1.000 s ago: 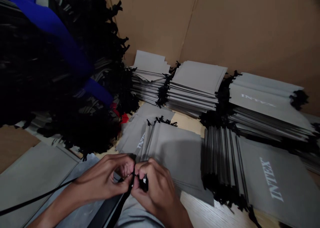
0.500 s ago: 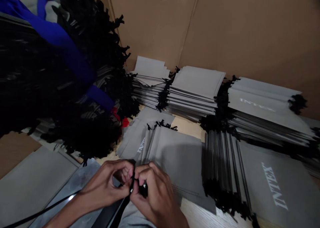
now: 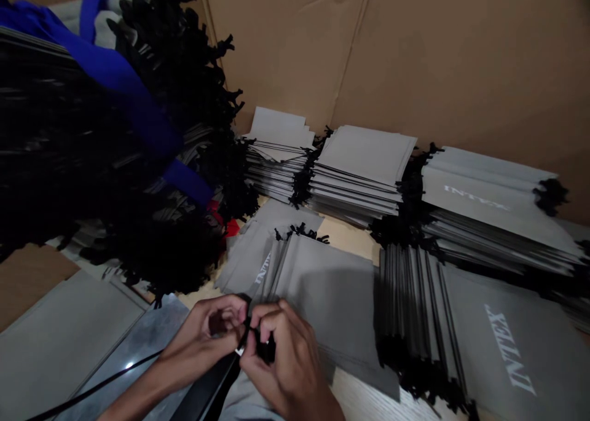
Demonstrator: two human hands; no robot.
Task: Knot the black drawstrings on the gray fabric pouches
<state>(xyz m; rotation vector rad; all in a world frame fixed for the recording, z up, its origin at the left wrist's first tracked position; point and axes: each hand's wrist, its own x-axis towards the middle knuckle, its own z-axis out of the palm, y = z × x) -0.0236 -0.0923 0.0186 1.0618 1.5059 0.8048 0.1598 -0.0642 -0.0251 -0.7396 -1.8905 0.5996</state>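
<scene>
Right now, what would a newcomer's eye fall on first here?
Probably the vivid blue strap across the dark pile at upper left. Next, the white INTEX lettering on the grey panel at lower right. Then, at bottom centre, the left hand and right hand pinching a small black piece.

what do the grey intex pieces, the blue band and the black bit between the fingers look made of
Grey INTEX pieces: matte, thin, slightly bowed; perhaps fabric. Blue band: probably matte cloth, since it creases. Black bit: maybe dull cord, thin and dark; fingers hide most.
</scene>
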